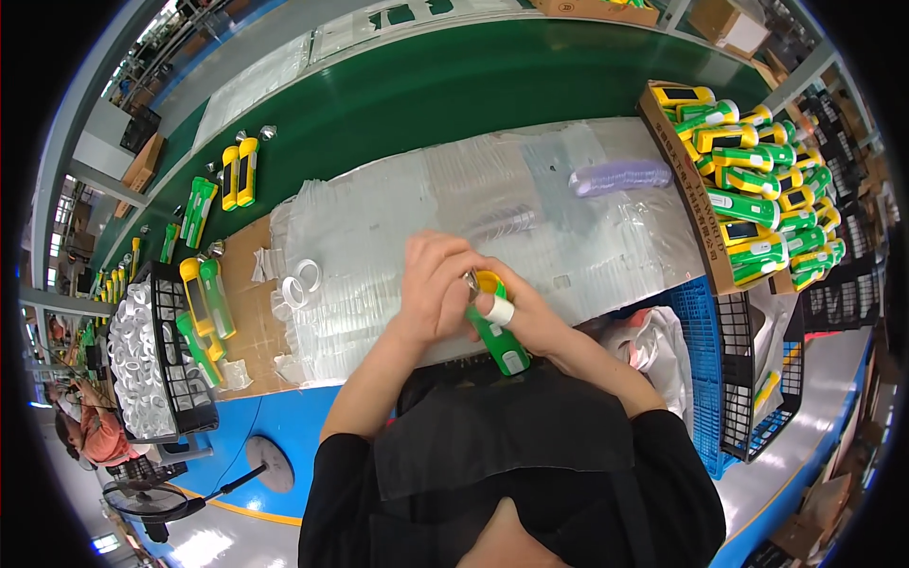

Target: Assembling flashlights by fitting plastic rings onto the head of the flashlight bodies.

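Close to my body, over the near edge of the covered bench, I hold a green and yellow flashlight tilted, its body end toward me. My right hand is closed around its upper part; a white wrap circles the thumb. My left hand is closed at the head end, where a shiny silver part shows between the hands. The fingers hide most of the head. To the left, two white rings lie on the plastic-covered cardboard.
A cardboard box full of flashlights stands at right, above a blue crate. A black basket of white rings is at left, beside several flashlights. A purple-tinted stack of discs lies ahead, before the green belt.
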